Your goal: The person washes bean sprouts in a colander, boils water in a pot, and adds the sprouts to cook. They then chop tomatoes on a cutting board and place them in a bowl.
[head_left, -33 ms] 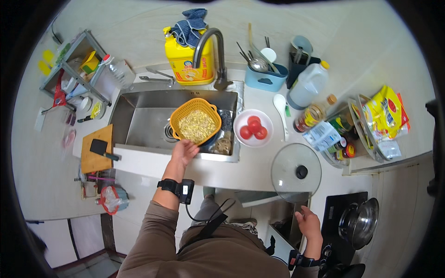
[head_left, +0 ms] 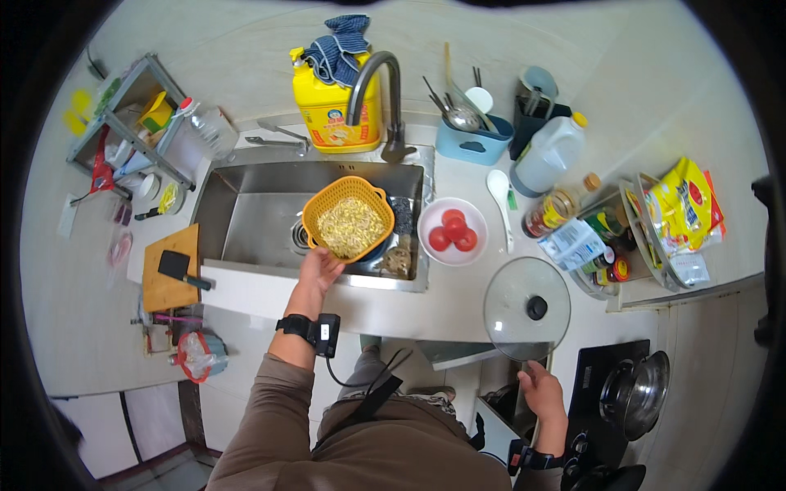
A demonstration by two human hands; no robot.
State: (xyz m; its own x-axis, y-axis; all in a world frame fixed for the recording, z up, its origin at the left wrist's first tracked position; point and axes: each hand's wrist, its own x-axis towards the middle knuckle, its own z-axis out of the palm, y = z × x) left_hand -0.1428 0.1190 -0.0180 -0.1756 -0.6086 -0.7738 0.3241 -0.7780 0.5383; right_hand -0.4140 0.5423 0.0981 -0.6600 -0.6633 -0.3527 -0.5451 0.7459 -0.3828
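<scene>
A yellow plastic colander (head_left: 318,204) full of bean sprouts (head_left: 350,227) is at the right part of the steel sink (head_left: 246,214). My left hand (head_left: 322,268) has its fingers closed at the colander's near rim; the fingertips are partly hidden there. Low on the right, my right hand (head_left: 542,394) holds nothing, its thumb and fingers apart. It is just below the glass lid (head_left: 512,317), which lies at the counter's front edge. To the right of the sink stands a white bowl (head_left: 432,245) with several red tomatoes (head_left: 452,219).
A dark faucet (head_left: 393,106) rises behind the sink beside a yellow jug (head_left: 337,114). A white spoon (head_left: 501,204) lies right of the bowl. The cutting board (head_left: 184,245) carries a black spatula (head_left: 173,263). At right are a seasoning rack (head_left: 647,233) and a pot (head_left: 645,397) on the stove.
My left hand has shifted slightly left, and its fingers have closed at the colander's near rim. My right hand has risen slightly toward the lid. The view has shifted a little.
</scene>
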